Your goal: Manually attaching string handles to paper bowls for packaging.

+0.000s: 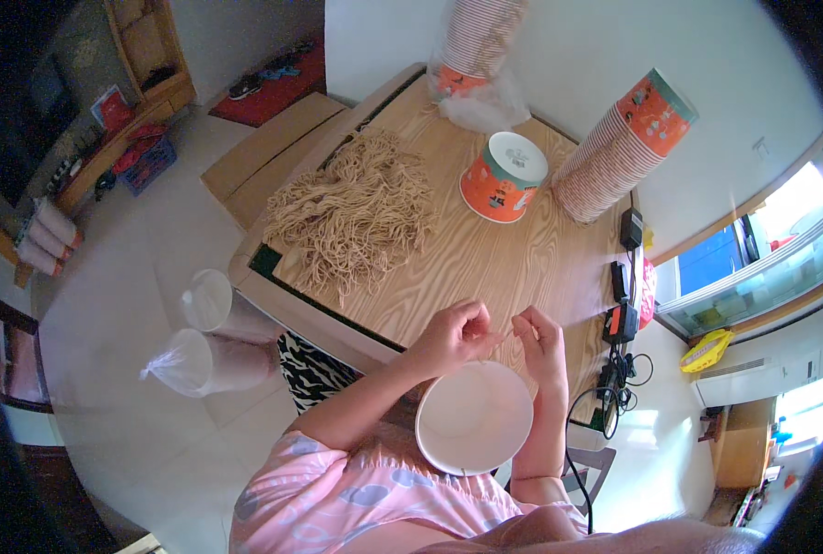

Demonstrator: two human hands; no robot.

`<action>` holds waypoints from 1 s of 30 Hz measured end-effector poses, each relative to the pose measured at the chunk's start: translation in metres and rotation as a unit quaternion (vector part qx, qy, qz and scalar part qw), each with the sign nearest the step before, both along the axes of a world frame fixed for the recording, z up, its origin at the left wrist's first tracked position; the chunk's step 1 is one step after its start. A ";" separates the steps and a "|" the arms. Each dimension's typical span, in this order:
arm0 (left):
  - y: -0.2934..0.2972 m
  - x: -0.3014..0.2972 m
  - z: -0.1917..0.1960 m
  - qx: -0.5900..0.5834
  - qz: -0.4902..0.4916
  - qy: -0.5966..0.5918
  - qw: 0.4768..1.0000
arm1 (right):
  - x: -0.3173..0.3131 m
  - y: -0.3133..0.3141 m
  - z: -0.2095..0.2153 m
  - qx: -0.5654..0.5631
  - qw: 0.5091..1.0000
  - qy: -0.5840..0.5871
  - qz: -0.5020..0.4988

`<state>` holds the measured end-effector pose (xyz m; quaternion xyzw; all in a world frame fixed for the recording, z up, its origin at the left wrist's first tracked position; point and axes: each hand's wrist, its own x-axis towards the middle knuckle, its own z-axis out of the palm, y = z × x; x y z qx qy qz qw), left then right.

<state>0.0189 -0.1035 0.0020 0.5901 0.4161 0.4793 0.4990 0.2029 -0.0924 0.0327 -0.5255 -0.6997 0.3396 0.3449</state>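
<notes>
Over the near edge of the table, my left hand (pixel 457 334) and my right hand (pixel 540 343) face each other with fingertips pinched. A thin pale string (pixel 504 334) seems to run between them, though it is too fine to see clearly. Just below, a paper tub (pixel 474 417) rests against my lap between my forearms, its white inside facing up. On the tabletop, beyond my left hand, lies a loose heap of tan strings (pixel 356 208). An upside-down orange and green paper tub (pixel 504 180) stands farther back.
Tall stacks of nested tubs stand at the back right (pixel 624 148) and back (pixel 476 46), the latter bagged in plastic. Black adapters and cables (pixel 620 323) line the table's right edge. Wrapped tub stacks (pixel 213 362) stand on the floor at left, near a zebra-striped cloth (pixel 310 377).
</notes>
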 end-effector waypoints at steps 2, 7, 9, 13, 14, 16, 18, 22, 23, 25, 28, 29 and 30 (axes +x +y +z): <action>0.004 -0.012 0.000 0.135 -0.036 0.065 0.988 | 0.001 0.002 -0.001 0.005 1.000 0.009 0.007; 0.004 -0.018 -0.001 0.156 -0.058 0.105 0.981 | 0.000 0.006 -0.015 -0.008 0.999 0.038 0.028; 0.004 -0.019 0.000 0.147 -0.065 0.113 0.981 | -0.001 0.011 -0.024 -0.065 0.994 0.078 0.049; 0.011 -0.021 -0.006 0.128 -0.111 0.105 0.980 | -0.010 0.012 -0.032 -0.169 0.980 0.088 0.055; 0.014 -0.021 -0.008 0.137 -0.131 0.100 0.977 | -0.009 0.011 -0.032 -0.168 0.980 0.087 0.055; 0.018 -0.022 -0.009 0.145 -0.140 0.131 0.971 | -0.009 0.011 -0.032 -0.200 0.973 0.112 0.034; 0.020 -0.021 -0.007 0.154 -0.151 0.161 0.963 | -0.010 0.010 -0.026 -0.195 0.973 0.114 0.043; 0.020 -0.020 0.005 0.170 -0.164 0.204 0.950 | -0.005 0.011 -0.027 -0.190 0.969 0.127 0.097; 0.020 -0.020 0.006 0.170 -0.169 0.207 0.948 | -0.002 0.011 -0.025 -0.190 0.969 0.127 0.098; 0.019 -0.019 0.005 0.163 -0.176 0.191 0.952 | 0.002 0.009 -0.014 -0.196 0.965 0.109 0.136; 0.018 -0.017 0.000 0.151 -0.183 0.152 0.960 | 0.008 0.004 -0.011 -0.188 0.965 0.128 0.129; 0.018 -0.016 -0.002 0.146 -0.181 0.129 0.964 | 0.008 0.002 -0.009 -0.188 0.965 0.128 0.128; 0.018 -0.015 -0.002 0.145 -0.183 0.130 0.964 | 0.007 -0.001 -0.006 -0.190 0.967 0.126 0.110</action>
